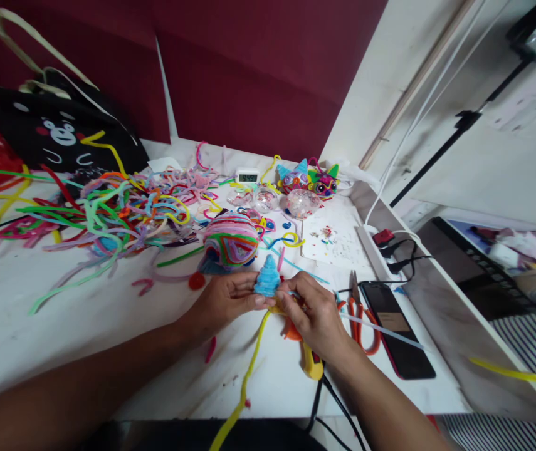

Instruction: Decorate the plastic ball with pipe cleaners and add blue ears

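Between my two hands, a small blue cone (268,275) wound from fuzzy pipe cleaner stands point up. My left hand (230,297) pinches its left lower edge. The fingers of my right hand (308,310) close on its lower right side. A yellow pipe cleaner (249,369) hangs from near my fingertips toward the table's front edge, and a pale blue strand (385,331) sticks out to the right past my right hand. Just behind the cone lies a striped multicoloured ball (231,241). A yellow-handled tool (312,362) is partly hidden under my right hand.
Tangled pipe cleaners (121,207) cover the left back. Orange-handled pliers (357,313), a phone (397,329) and a power strip (380,250) lie right. Behind are two decorated heads (293,178), clear bowls (303,203), a small clock (247,176) and a black bag (56,131).
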`<state>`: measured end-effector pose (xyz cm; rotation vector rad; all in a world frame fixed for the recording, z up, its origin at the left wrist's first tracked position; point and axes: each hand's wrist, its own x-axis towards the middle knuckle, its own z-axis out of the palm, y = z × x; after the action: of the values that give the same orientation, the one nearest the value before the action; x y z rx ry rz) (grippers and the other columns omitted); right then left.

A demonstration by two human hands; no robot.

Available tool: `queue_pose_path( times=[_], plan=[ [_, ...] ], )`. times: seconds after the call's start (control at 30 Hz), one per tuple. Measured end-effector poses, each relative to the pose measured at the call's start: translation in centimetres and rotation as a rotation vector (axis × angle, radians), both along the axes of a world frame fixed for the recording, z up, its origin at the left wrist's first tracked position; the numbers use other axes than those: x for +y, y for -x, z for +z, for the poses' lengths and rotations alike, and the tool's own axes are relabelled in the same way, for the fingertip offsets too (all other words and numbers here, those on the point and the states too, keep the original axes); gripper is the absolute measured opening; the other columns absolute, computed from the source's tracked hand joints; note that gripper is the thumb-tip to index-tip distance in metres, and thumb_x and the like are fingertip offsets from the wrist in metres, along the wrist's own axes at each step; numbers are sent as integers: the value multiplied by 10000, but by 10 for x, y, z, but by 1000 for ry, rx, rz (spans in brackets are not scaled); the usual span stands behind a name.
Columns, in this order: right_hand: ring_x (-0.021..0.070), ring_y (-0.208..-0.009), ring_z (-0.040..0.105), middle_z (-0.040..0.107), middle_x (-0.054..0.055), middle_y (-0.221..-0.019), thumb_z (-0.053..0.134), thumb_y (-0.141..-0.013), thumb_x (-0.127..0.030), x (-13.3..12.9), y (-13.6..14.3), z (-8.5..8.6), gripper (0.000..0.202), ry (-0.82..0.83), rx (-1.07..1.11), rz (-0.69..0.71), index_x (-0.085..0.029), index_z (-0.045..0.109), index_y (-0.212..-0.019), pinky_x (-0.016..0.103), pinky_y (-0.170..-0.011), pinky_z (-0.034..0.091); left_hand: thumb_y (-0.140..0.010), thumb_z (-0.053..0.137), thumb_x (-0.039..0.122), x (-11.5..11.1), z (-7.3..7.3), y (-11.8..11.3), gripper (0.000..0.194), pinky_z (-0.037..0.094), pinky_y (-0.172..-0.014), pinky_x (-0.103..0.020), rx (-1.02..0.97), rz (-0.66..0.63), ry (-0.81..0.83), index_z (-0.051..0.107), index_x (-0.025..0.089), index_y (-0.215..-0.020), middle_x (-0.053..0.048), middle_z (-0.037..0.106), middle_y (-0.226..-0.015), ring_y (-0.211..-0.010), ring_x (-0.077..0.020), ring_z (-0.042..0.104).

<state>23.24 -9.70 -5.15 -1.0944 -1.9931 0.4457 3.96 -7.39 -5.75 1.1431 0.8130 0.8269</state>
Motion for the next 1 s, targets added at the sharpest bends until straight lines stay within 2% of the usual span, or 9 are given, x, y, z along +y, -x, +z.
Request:
queue_pose_path(
  times=[0.3, 0.53, 0.7, 0.9, 1.0],
  plan=[
    [139, -733, 574, 592, 19, -802, 527, -925, -196, 0, 1, 1, 87, -34, -13, 8, -204, 605, -889, 251, -668, 467, -725, 759, 357, -1, -4, 0, 396, 583, -849, -333, 9, 22, 27, 694, 162, -1064, -77, 756, -998, -911, -240, 723],
    [146, -736, 581, 596, 31, -797, 550, -907, -180, -1, 4, 0, 64, -47, 12, 36, -191, 607, -879, 253, -656, 470, -773, 720, 316, -2, -6, -2, 316, 596, -803, -284, 16, 70, 41, 705, 173, -1054, -45, 768, -926, -889, -220, 729],
    [127, -667, 562, 600, 17, -774, 597, -872, -185, -3, 5, 0, 22, -29, 60, -13, -189, 619, -874, 242, -600, 453, -782, 708, 274, -3, -1, -2, 270, 600, -760, -248, 15, 108, 24, 713, 171, -1031, -33, 767, -925, -822, -184, 734],
    [102, -565, 505, 563, -2, -702, 605, -859, -223, -3, 3, 0, 77, 98, 135, -93, -176, 650, -818, 230, -515, 429, -803, 688, 258, -2, -2, 0, 213, 593, -742, -217, 3, 110, 21, 717, 186, -1002, -18, 763, -932, -804, -153, 727],
    [104, -549, 515, 557, 1, -692, 602, -871, -283, -2, 2, -5, 130, 205, 216, -79, -172, 662, -840, 230, -484, 452, -795, 700, 263, -2, -1, -1, 204, 590, -731, -211, -4, 113, 34, 720, 178, -979, -16, 761, -902, -794, -151, 723]
  ],
)
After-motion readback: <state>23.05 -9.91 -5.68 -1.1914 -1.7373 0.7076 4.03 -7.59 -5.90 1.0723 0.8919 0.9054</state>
